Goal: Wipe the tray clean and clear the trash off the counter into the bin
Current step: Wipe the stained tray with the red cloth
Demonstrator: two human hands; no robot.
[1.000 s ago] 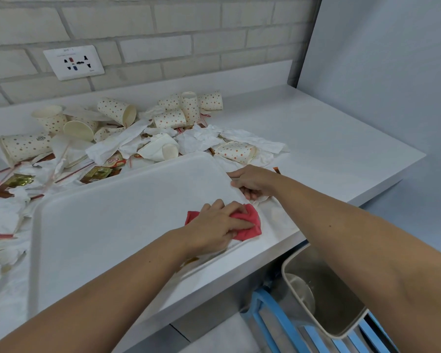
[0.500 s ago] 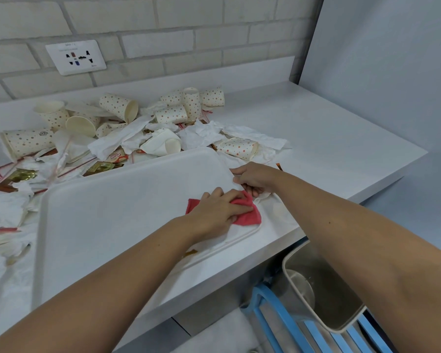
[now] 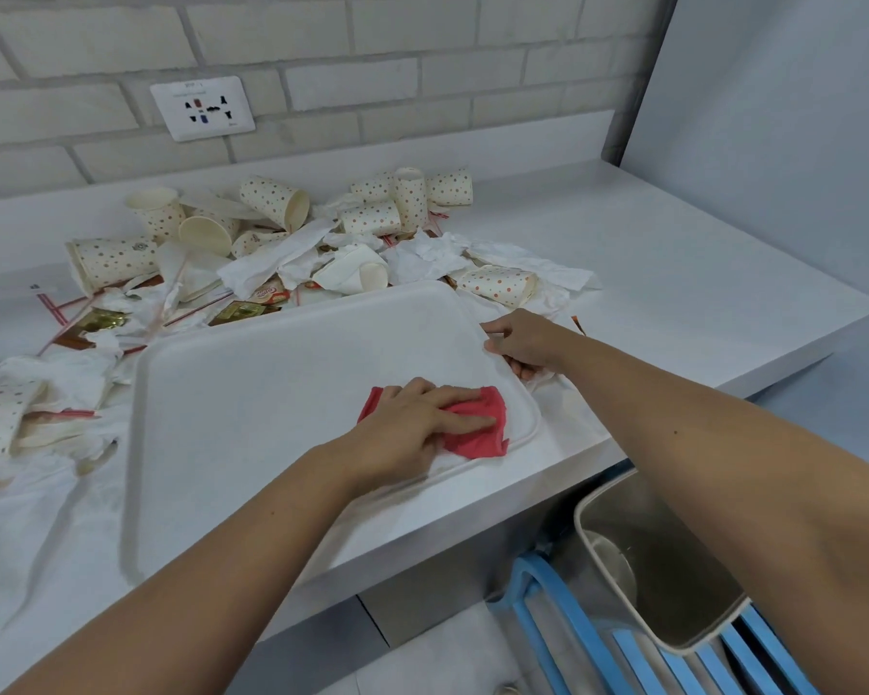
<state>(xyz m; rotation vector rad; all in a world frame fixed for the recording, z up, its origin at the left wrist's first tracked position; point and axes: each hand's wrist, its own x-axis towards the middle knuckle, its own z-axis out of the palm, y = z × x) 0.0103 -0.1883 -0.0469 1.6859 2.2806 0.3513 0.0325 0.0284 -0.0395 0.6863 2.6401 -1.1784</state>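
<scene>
A large white tray (image 3: 252, 423) lies flat on the white counter (image 3: 673, 273). My left hand (image 3: 412, 423) presses a red cloth (image 3: 477, 428) onto the tray's near right corner with its fingers straight. My right hand (image 3: 523, 341) grips the tray's right rim, thumb on top and fingers curled under it. Behind and left of the tray lies a heap of trash: dotted paper cups (image 3: 372, 218), crumpled napkins (image 3: 422, 255), snack wrappers (image 3: 244, 311) and red stirrers. A grey bin (image 3: 658, 569) stands open below the counter's front edge, to the right.
A blue chair frame (image 3: 573, 624) sits under and beside the bin. A brick wall with a socket plate (image 3: 203, 108) runs along the back. A pale wall panel closes the right side. More cups and napkins (image 3: 1, 413) lie at the counter's left end.
The view has shifted a little. My left hand and the red cloth stay at the tray's near right corner with slight rubbing movement. My right hand keeps its grip on the rim.
</scene>
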